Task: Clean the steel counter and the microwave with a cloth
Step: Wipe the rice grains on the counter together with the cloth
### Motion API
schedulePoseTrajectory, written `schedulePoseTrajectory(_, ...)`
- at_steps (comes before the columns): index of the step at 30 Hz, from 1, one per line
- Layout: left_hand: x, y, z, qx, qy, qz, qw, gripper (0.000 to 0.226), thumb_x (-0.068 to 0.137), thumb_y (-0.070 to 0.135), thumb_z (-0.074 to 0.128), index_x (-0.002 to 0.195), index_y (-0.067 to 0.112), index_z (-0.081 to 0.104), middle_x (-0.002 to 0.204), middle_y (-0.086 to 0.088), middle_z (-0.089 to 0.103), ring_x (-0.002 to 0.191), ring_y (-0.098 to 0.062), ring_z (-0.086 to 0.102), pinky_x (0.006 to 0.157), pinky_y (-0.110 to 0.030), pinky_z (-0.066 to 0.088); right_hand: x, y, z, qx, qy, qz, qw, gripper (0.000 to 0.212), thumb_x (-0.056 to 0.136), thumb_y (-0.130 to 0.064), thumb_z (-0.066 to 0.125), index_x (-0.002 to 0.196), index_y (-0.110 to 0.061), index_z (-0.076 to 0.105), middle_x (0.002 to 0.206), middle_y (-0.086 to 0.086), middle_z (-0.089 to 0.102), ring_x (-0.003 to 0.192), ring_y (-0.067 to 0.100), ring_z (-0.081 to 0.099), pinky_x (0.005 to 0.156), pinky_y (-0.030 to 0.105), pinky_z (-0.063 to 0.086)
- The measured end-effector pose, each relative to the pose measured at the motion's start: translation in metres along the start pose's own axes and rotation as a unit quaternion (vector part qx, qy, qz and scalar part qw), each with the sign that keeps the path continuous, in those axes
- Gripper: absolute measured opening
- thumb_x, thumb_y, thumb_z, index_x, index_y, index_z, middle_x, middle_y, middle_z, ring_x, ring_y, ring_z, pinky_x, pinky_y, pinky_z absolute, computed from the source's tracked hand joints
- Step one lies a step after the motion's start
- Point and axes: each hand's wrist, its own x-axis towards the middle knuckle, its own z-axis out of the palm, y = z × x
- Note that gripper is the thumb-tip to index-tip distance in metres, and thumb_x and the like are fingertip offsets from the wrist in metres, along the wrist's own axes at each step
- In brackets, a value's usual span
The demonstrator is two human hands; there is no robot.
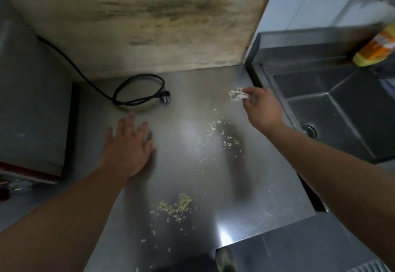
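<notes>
The left hand (128, 145) is lying flat with straight, spread fingers on the brushed steel counter (245, 196), while the right hand (264, 109) is pinching a small crumpled white cloth (236, 94) near the sink edge. Wiping carelessly risks sweeping the scattered yellowish crumbs (175, 207) onto the floor.

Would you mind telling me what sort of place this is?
Most likely a working kitchen, perhaps a commercial one: a steel counter strewn with food scraps, a steel sink beside it, and a stained cutting board leaning behind.
</notes>
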Motion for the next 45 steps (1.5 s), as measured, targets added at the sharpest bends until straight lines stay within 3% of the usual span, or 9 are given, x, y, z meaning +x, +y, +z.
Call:
schedulePoseTrajectory(3, 0.015, 0.037, -0.002, -0.047, -0.014, 0.001, 0.999, 0.061, 0.099, 0.053, 0.027, 0.155, 0.029, 0.023, 0.164, -0.014, 0.01, 0.15, -0.036, 0.007, 0.12, -0.057, 0.013, 0.029, 0.02, -0.006, -0.032, -0.003, 0.002, 0.999, 0.034, 0.096, -0.026, 0.055, 0.129, -0.02, 0.062, 0.125, 0.008, 0.057, 0.103, 0.028, 0.06, 0.081, 0.027, 0.041)
schedulePoseTrajectory(6, 0.014, 0.068, 0.018, -0.061, -0.056, 0.003, 0.997, 0.071, 0.098, 0.061, 0.013, 0.159, 0.026, 0.001, 0.166, -0.015, -0.005, 0.152, -0.034, -0.008, 0.121, -0.057, 0.003, 0.054, 0.032, 0.002, -0.06, -0.018, 0.011, 0.998, 0.034, 0.095, -0.024, 0.054, 0.127, -0.02, 0.063, 0.125, 0.01, 0.057, 0.104, 0.032, 0.06, 0.088, 0.033, 0.046)
schedulePoseTrajectory(10, 0.012, 0.079, 0.033, -0.054, -0.031, -0.014, 0.998, 0.075, 0.096, 0.064, 0.003, 0.157, 0.024, -0.017, 0.164, -0.013, -0.018, 0.151, -0.029, -0.02, 0.121, -0.054, -0.006, 0.078, 0.035, 0.025, -0.089, -0.065, -0.014, 0.994, 0.037, 0.094, -0.019, 0.052, 0.129, -0.019, 0.061, 0.127, 0.011, 0.053, 0.101, 0.034, 0.06, 0.088, 0.032, 0.046)
schedulePoseTrajectory(22, 0.013, 0.077, 0.032, -0.05, -0.026, -0.023, 0.998, 0.072, 0.096, 0.062, 0.003, 0.157, 0.029, -0.016, 0.165, -0.008, -0.019, 0.151, -0.025, -0.022, 0.123, -0.05, -0.004, 0.044, 0.01, 0.093, -0.072, -0.122, -0.037, 0.989, 0.04, 0.087, -0.017, 0.056, 0.126, -0.025, 0.062, 0.116, 0.008, 0.051, 0.108, 0.032, 0.05, 0.09, 0.035, 0.045)
schedulePoseTrajectory(27, 0.013, 0.077, 0.03, -0.048, -0.026, -0.024, 0.998, 0.07, 0.097, 0.06, 0.006, 0.157, 0.029, -0.014, 0.165, -0.007, -0.018, 0.151, -0.024, -0.02, 0.123, -0.05, -0.004, -0.057, 0.004, 0.088, -0.033, -0.151, -0.169, 0.974, 0.041, 0.081, -0.016, 0.059, 0.12, -0.023, 0.065, 0.106, 0.007, 0.056, 0.095, 0.029, 0.052, 0.079, 0.03, 0.047)
schedulePoseTrajectory(31, 0.013, 0.078, 0.029, -0.052, -0.028, -0.026, 0.998, 0.071, 0.097, 0.06, 0.006, 0.158, 0.029, -0.012, 0.166, -0.007, -0.016, 0.152, -0.024, -0.019, 0.123, -0.05, -0.004, -0.104, 0.011, 0.07, -0.025, -0.217, -0.235, 0.947, 0.041, 0.08, -0.022, 0.059, 0.12, -0.024, 0.068, 0.105, 0.002, 0.059, 0.094, 0.022, 0.055, 0.08, 0.025, 0.045)
schedulePoseTrajectory(34, 0.014, 0.078, 0.028, -0.047, -0.028, -0.026, 0.998, 0.071, 0.097, 0.06, 0.006, 0.158, 0.029, -0.013, 0.166, -0.008, -0.016, 0.152, -0.025, -0.019, 0.123, -0.05, -0.003, -0.091, 0.005, 0.061, 0.007, -0.205, -0.229, 0.952, 0.039, 0.08, -0.025, 0.057, 0.117, -0.024, 0.069, 0.106, 0.003, 0.061, 0.093, 0.022, 0.059, 0.079, 0.024, 0.046)
schedulePoseTrajectory(40, 0.017, 0.076, 0.027, -0.051, -0.032, -0.027, 0.998, 0.07, 0.097, 0.059, 0.008, 0.158, 0.03, -0.01, 0.166, -0.007, -0.014, 0.152, -0.025, -0.017, 0.123, -0.05, -0.003, 0.014, -0.025, 0.073, 0.021, -0.077, -0.162, 0.984, 0.036, 0.086, -0.017, 0.061, 0.12, -0.02, 0.068, 0.108, 0.011, 0.06, 0.095, 0.031, 0.061, 0.082, 0.03, 0.047)
schedulePoseTrajectory(45, 0.018, 0.076, 0.028, -0.051, -0.026, -0.027, 0.998, 0.071, 0.096, 0.059, 0.008, 0.159, 0.03, -0.007, 0.167, -0.006, -0.011, 0.153, -0.024, -0.014, 0.123, -0.05, -0.002, 0.021, -0.034, 0.105, -0.013, -0.146, -0.144, 0.979, 0.036, 0.087, -0.02, 0.058, 0.122, -0.021, 0.067, 0.113, 0.014, 0.058, 0.103, 0.035, 0.058, 0.09, 0.032, 0.045)
